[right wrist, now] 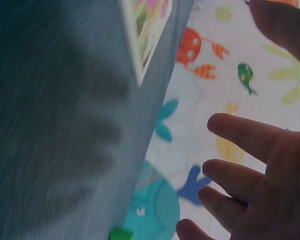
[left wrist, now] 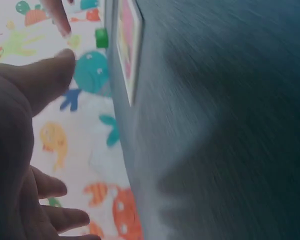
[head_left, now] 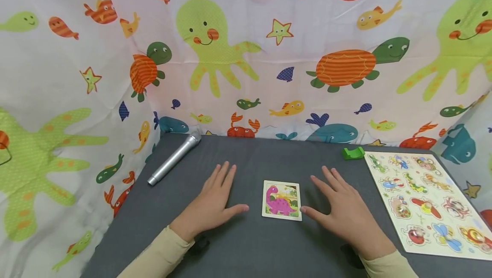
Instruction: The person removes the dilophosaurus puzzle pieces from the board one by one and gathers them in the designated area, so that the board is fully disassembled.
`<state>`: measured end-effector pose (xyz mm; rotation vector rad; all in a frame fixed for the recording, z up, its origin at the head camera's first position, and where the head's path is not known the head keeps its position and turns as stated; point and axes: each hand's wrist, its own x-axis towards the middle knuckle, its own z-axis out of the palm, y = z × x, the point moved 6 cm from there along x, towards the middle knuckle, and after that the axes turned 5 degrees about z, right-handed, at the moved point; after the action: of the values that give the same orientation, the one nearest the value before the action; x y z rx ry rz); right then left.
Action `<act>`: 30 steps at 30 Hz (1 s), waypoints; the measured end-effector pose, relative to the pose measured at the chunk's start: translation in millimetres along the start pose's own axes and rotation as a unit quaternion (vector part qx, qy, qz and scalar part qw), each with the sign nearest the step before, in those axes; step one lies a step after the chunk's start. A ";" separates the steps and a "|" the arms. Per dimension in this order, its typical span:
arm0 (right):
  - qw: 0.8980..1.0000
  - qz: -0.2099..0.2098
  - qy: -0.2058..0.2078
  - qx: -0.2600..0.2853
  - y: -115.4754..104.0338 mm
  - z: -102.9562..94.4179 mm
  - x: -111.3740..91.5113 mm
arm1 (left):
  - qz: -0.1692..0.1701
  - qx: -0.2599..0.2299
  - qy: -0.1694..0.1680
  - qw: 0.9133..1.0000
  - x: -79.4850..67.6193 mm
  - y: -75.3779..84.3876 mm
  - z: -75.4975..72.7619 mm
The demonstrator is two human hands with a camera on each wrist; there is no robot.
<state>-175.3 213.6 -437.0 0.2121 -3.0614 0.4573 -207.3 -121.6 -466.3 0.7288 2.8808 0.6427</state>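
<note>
Left hand: (head_left: pixel 210 207) held over the bench (head_left: pixel 238 250), fingers and thumb spread, holding nothing.
Right hand: (head_left: pixel 344 212) likewise spread and holding nothing; thumb beside the picture's right side, a gap showing in the right wrist view.
Dinosaur picture: (head_left: pixel 282 200) flat on the bench between the hands, about midway between the left and right edges, well in from the far edge.
Picture handling: judged light, thin and stiff, likely card or wood; smooth face may slip under a fingertip. Whether the inside lifts out in pieces cannot be told; carry level.
Picture hold: pale border, thumb and fingers on opposite sides; avoid pressing the middle. Sliding it to an edge would help if too thin to pinch.
Insect board: (head_left: pixel 426 204) flat along the right edge, reaching toward the far-right corner.
Microphone: (head_left: pixel 173 161) lying slantwise near the far-left corner, head toward the far edge.
Green block: (head_left: pixel 352 153) near the far edge, just beside the board's far-left corner.
Printed cloth: (head_left: pixel 246 94) hanging behind the far edge.
</note>
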 end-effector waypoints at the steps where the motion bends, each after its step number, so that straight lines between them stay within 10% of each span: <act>1: 1.000 -0.006 0.001 0.006 -5.9 2.6 3.0 | 0.007 -0.001 -0.004 1.000 6.2 5.3 3.8; 15: 0.998 -0.028 -0.016 0.059 -45.6 43.2 30.8 | 0.080 -0.004 -0.025 0.996 67.9 53.0 33.9; 30: 0.997 -0.055 -0.009 0.056 -53.7 59.5 29.3 | 0.088 0.012 -0.032 0.996 81.4 50.8 37.3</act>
<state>-197.8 141.5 -476.8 0.3897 -3.0236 0.6235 -249.7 -28.6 -478.1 0.9955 2.7927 0.5937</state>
